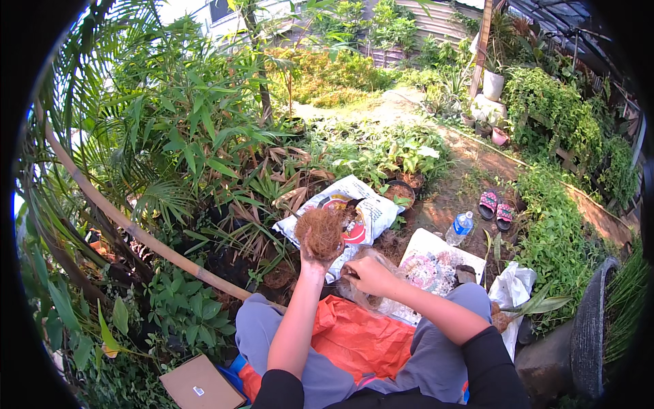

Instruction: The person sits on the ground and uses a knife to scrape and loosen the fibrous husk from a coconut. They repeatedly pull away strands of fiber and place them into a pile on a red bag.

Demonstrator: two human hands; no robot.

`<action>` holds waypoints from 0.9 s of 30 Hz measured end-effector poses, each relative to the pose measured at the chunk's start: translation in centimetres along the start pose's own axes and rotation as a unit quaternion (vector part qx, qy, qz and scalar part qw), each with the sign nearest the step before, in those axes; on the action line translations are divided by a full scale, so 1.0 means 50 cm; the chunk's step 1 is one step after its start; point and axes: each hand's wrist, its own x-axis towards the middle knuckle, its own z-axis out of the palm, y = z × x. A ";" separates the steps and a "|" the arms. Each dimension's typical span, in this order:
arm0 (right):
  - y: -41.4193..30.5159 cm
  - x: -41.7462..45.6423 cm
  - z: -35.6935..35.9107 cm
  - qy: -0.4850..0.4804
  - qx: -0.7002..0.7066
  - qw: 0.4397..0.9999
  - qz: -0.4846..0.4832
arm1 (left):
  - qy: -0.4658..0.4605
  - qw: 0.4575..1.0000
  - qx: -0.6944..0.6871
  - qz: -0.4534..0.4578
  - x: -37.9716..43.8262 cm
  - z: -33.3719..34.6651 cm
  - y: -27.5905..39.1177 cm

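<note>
My left hand (309, 254) is raised with a rounded clump of brown coconut fibre (322, 230) resting in its palm and fingers. Lower and to the right, my right hand (369, 276) has its fingertips drawn together over a clear plastic bag (357, 296). Whether anything is pinched there is too small to tell. Behind the fibre clump lies a white printed sack (380, 204), its top open on dark contents. A stained white board (416, 240) lies beyond my right forearm, with soil bits and a small dark piece (465, 274) on it.
An orange sheet (363, 332) spreads between my knees. Right of the board stand a water bottle (460, 227) and a pair of sandals (496, 208). A white plastic bag (513, 283) and a large dark pot (587, 332) are at right; a cardboard box (202, 383) and bamboo pole (138, 230) at left.
</note>
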 end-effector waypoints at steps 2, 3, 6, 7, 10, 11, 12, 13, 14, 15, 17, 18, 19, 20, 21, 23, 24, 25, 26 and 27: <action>0.001 0.000 0.001 -0.001 -0.008 1.000 -0.005 | 0.006 1.000 0.002 0.001 0.000 0.001 -0.003; 0.002 0.001 0.001 -0.005 -0.005 1.000 -0.007 | 0.004 1.000 0.003 0.002 -0.001 0.001 -0.003; 0.004 0.001 -0.003 -0.025 0.003 0.999 -0.021 | -0.013 1.000 -0.001 0.006 -0.002 0.005 -0.004; 0.004 0.001 -0.005 -0.032 0.005 0.999 -0.026 | -0.018 1.000 -0.004 0.007 -0.002 0.006 -0.004; 0.000 0.002 -0.014 -0.039 0.032 0.998 -0.044 | -0.033 0.999 -0.015 0.012 0.001 0.002 -0.003; -0.002 0.002 -0.018 -0.044 0.036 0.998 -0.039 | -0.043 0.999 -0.015 0.011 0.005 -0.005 -0.003; -0.007 0.003 -0.022 -0.049 0.040 0.997 -0.035 | -0.049 0.999 -0.010 0.012 0.009 -0.018 -0.001; -0.012 0.005 -0.027 -0.054 0.045 0.997 -0.032 | -0.056 0.998 -0.004 0.012 0.014 -0.030 0.000; -0.016 0.008 -0.034 -0.045 0.056 0.997 -0.040 | -0.059 0.998 0.008 0.013 0.018 -0.042 0.002; -0.018 0.009 -0.045 -0.035 0.065 0.996 -0.046 | -0.052 0.998 0.019 0.009 0.020 -0.040 -0.002; -0.009 0.012 -0.059 -0.035 0.103 0.994 -0.027 | -0.028 0.999 0.040 0.000 0.021 -0.038 -0.011; -0.006 0.014 -0.065 -0.047 0.132 0.990 -0.005 | -0.009 0.999 0.052 -0.003 0.017 -0.034 -0.014; -0.004 0.017 -0.073 -0.058 0.161 0.985 0.017 | 0.010 0.997 0.071 0.009 0.015 -0.029 -0.021; 0.001 0.018 -0.084 -0.082 0.158 0.983 0.042 | 0.029 0.995 0.090 0.021 0.015 -0.024 -0.028; 0.006 0.018 -0.089 -0.075 0.238 0.966 0.073 | 0.045 0.992 0.110 0.032 0.017 -0.023 -0.034; 0.021 0.016 -0.096 -0.060 0.393 0.908 0.134 | 0.091 0.989 0.114 0.006 0.019 -0.023 -0.042; 0.007 0.017 -0.121 -0.064 0.428 0.885 0.171 | 0.106 0.982 0.153 0.020 0.018 -0.026 -0.049; 0.023 0.023 -0.125 -0.083 0.450 0.873 0.170 | 0.119 0.974 0.192 0.033 0.017 -0.029 -0.056; 0.026 0.026 -0.132 -0.072 0.445 0.875 0.176 | 0.119 0.972 0.200 0.034 0.013 -0.033 -0.061; 0.028 0.026 -0.140 -0.059 0.438 0.878 0.182 | 0.116 0.970 0.209 0.034 0.011 -0.037 -0.070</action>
